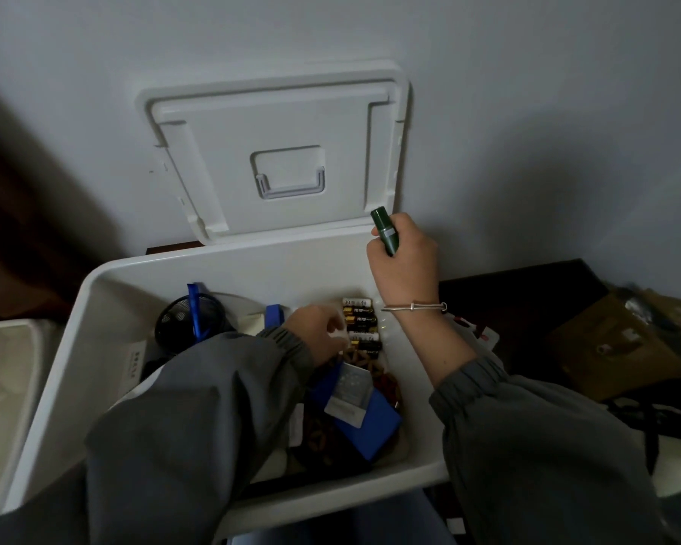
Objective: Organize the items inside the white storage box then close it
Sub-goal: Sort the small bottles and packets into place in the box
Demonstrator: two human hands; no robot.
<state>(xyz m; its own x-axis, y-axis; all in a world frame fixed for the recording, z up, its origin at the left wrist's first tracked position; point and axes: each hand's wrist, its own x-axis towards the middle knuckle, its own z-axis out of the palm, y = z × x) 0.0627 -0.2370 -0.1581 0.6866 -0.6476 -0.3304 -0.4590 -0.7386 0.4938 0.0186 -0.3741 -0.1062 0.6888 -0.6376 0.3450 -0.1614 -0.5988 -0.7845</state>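
Over the open white storage box [252, 269], head view: right hand [405, 265] is raised at the back right corner, gripping a small dark green tube [386, 232]. Left hand [317, 332] is down inside by the row of batteries [360, 324], fingers curled, can't tell if holding anything. Sorting step, lid [280, 151] propped open against the wall; next likely needs a free spot for the tube, then lid down.

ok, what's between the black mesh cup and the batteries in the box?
Head view: past the mesh cup, a blue item, then the left hand beside the batteries. Right hand holds a green tube.
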